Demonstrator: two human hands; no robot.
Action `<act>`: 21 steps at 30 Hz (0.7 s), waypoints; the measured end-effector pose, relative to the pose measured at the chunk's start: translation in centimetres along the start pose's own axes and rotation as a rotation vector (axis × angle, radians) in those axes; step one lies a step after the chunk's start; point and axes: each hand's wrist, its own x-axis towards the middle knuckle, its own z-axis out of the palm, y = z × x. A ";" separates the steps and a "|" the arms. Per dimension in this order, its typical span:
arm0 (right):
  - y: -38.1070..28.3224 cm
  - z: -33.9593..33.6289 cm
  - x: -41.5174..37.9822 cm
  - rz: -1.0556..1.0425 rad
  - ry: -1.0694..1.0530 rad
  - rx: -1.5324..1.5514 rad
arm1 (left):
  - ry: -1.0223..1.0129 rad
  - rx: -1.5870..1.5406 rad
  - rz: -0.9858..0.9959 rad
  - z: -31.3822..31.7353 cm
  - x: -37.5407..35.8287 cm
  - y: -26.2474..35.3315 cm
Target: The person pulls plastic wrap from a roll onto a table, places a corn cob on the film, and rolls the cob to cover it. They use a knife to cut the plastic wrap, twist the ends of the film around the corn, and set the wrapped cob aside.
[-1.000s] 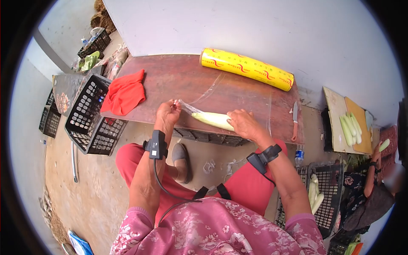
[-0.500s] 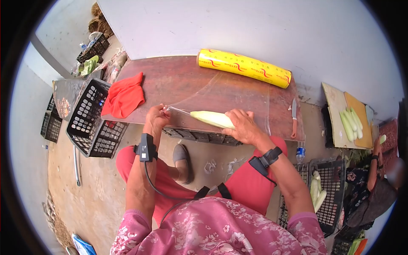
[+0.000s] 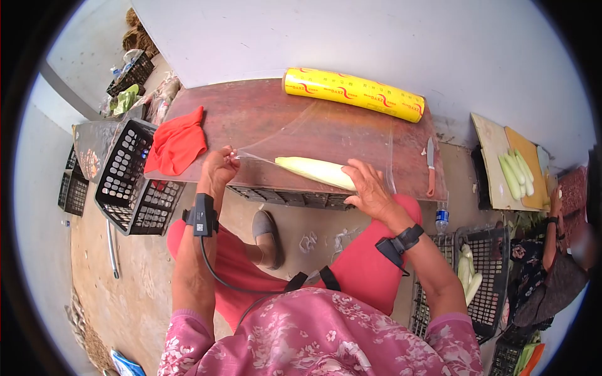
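A long, pale green, tapering vegetable (image 3: pixel 313 172) lies across the front edge of the reddish-brown table, on a sheet of clear cling film (image 3: pixel 276 139). The film runs forward to a yellow-wrapped roll (image 3: pixel 354 94) at the back. My left hand (image 3: pixel 221 164) is closed, pinching a gathered, twisted corner of film off the vegetable's narrow left tip. On the other side, my right hand (image 3: pixel 371 191) curves around the vegetable's right end, fingers over the top and thumb near the lower side.
A red cloth (image 3: pixel 177 141) covers the table's left corner beside a black crate (image 3: pixel 128 175). A knife (image 3: pixel 431 166) lies at the right. Further right are boards with pale vegetables (image 3: pixel 517 175), a black basket (image 3: pixel 492 269) and another person's arm (image 3: pixel 552 229). A bottle (image 3: pixel 442 219) stands below.
My left hand has drawn the film slightly left and up. My right hand has moved a little right with the vegetable's end, its fingers looser. The view has shifted slightly.
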 end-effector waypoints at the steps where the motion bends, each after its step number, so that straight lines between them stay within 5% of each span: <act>1: -0.3 0.1 -0.2 0.021 0.019 -0.013 | -0.002 0.014 0.002 -0.1 0.2 0.1; 21: -0.2 1.0 -0.5 0.154 0.012 0.045 | 0.002 0.113 0.048 0.0 -0.2 0.0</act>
